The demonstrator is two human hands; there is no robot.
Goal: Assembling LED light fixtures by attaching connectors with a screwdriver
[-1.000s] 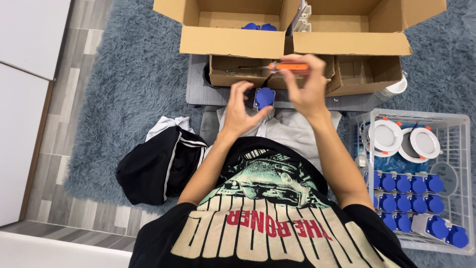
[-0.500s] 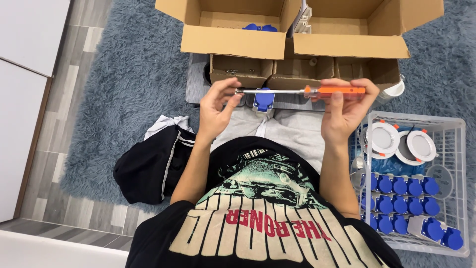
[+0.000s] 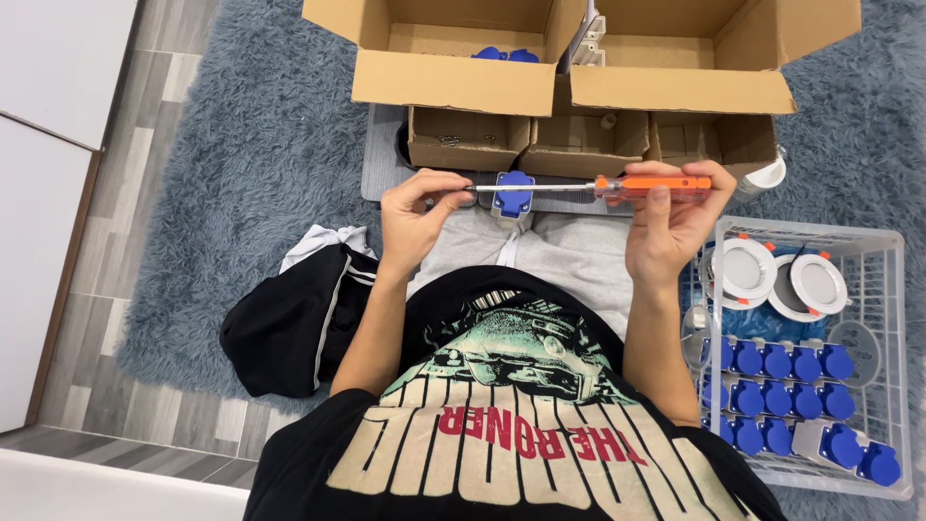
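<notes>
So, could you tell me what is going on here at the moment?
A seated person holds a screwdriver level between both hands: the right hand wraps the orange handle, and the left hand pinches the metal tip. A blue socket lies on the grey board just beyond it, in front of open cardboard boxes. A wire basket at the person's right holds more blue sockets and white round lamps.

One head camera looks steeply down, close over the lap.
</notes>
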